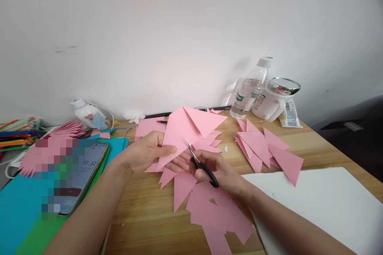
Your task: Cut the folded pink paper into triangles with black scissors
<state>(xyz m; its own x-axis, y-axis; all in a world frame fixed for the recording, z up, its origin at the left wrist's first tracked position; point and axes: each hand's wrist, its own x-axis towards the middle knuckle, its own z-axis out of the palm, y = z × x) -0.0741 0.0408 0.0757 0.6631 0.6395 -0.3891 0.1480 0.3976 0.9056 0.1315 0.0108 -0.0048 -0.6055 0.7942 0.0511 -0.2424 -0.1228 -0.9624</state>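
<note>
A wood-grain table (pixel 143 223) stands against a plain white wall (pixel 179 40), which bears a faint dark scuff (pixel 67 50) at left. A white sheet (pixel 314 207) covers the table's near right; blue paper (pixel 18 203) and green paper (pixel 36 239) lie at left under a phone (pixel 89 175). The phone's screen, partly pixelated, shows "33:32". At the back right, a clear water bottle (pixel 249 91) carries a green label on which "bon" can be read. Beside it, a white mug (pixel 266 105) has lettering up its side, too skewed to read surely, and a small packet (pixel 290 115) bears a barcode. The white bottle (pixel 91 117) at back left has red print, illegible here.

Over the table's middle, the left hand (pixel 152 151) pinches folded pink paper (pixel 176 131) between thumb and fingers. The right hand's (pixel 214 167) fingers grip black-handled scissors (pixel 209 173), blades pointing up at the paper's lower edge. Pink triangles (pixel 257 147) lie right of the hands, and pink offcuts (pixel 209 211) below.
</note>
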